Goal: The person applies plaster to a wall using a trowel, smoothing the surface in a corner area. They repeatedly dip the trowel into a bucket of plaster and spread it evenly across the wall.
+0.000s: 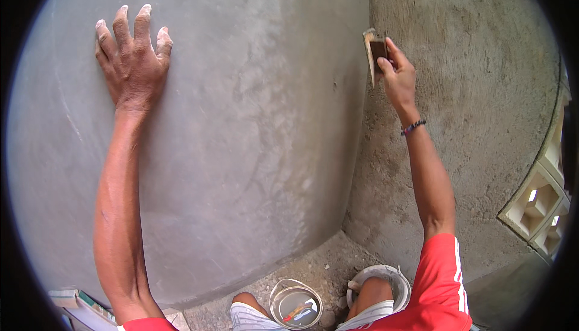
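Note:
My left hand lies flat on the smooth grey plastered wall, its fingers spread and whitish at the tips. Up near the inside corner, my right hand grips a plastering float by its dark brown handle. The float's thin plate is seen nearly edge-on, toward the smooth wall beside the corner; whether it touches the plaster I cannot tell. A damp-looking, mottled band of plaster runs down the wall between my hands. A beaded bracelet circles my right wrist.
A rough, browner wall meets the smooth one at the corner. Pale vent blocks sit at the right. Between my knees stands a small bucket holding liquid and a red-yellow object. A larger bucket is by my right knee, on rubble-strewn floor.

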